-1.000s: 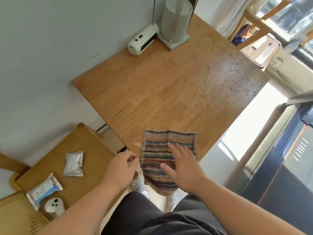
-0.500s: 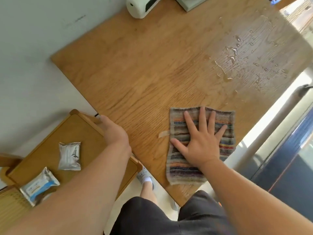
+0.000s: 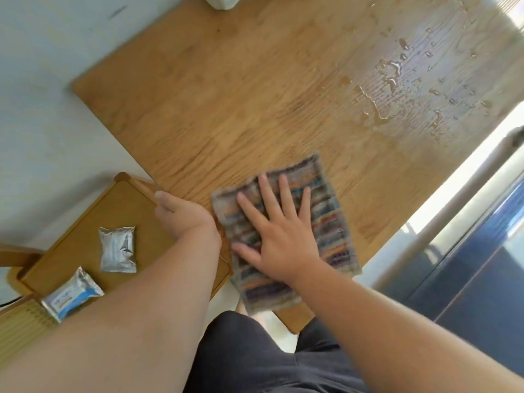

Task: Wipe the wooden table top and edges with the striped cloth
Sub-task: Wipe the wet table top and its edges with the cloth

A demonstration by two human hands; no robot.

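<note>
The striped cloth (image 3: 326, 199) lies flat on the wooden table (image 3: 255, 95), near its front edge, and one corner hangs over that edge. My right hand (image 3: 278, 231) presses down on the cloth with straight, spread fingers. At the table's left edge, next to the cloth, is my left hand (image 3: 181, 214). Its thumb lies on top and its fingers are hidden below the edge, so it appears to grip the edge. Water drops (image 3: 397, 75) glisten on the far right part of the top.
A lower wooden side table (image 3: 85, 222) stands left of the table and carries a silver packet (image 3: 117, 249) and a blue-and-white packet (image 3: 71, 296). A white device (image 3: 221, 1) sits at the table's far edge. A dark blue cabinet (image 3: 467, 265) stands to the right.
My right hand has slid the cloth left along the front edge and turned it slightly. My left hand moved from beside the cloth to the table's left edge and stays there.
</note>
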